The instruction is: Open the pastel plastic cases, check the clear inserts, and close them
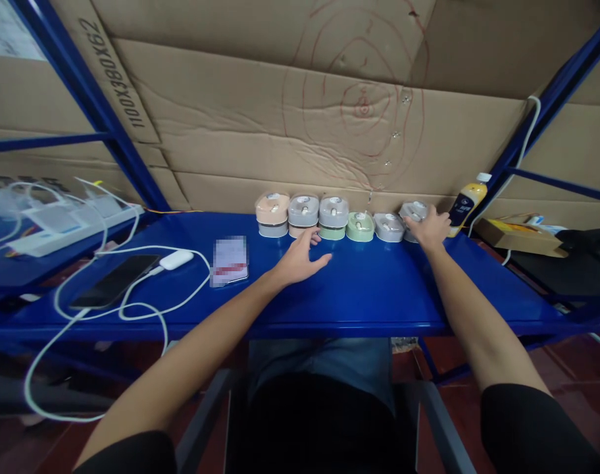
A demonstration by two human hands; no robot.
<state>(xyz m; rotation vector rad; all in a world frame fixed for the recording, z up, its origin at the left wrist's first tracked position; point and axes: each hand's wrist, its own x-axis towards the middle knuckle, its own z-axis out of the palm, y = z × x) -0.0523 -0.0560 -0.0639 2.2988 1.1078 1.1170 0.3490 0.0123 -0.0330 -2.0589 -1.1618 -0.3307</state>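
Small rounded boxes with clear lids stand in a row at the back of the blue table. On the left are three stacks of two: a peach box [272, 209] over a grey one, a grey box [303, 210] over a peach one, and a grey box [333, 210] over a green one. Single boxes follow to the right, one green [360, 228] and one grey [389, 228]. My right hand [431, 229] grips the grey box [412, 212] at the right end, hiding part of it. My left hand [304, 258], fingers spread and holding nothing, is just in front of the middle stacks.
A juice bottle [470, 203] leans beyond my right hand. To the left lie a blurred-out flat object [229, 261], a black phone [116, 282], a white adapter [176, 259] with looping cables, and a power strip [77, 230]. A cardboard wall [231, 158] closes the back.
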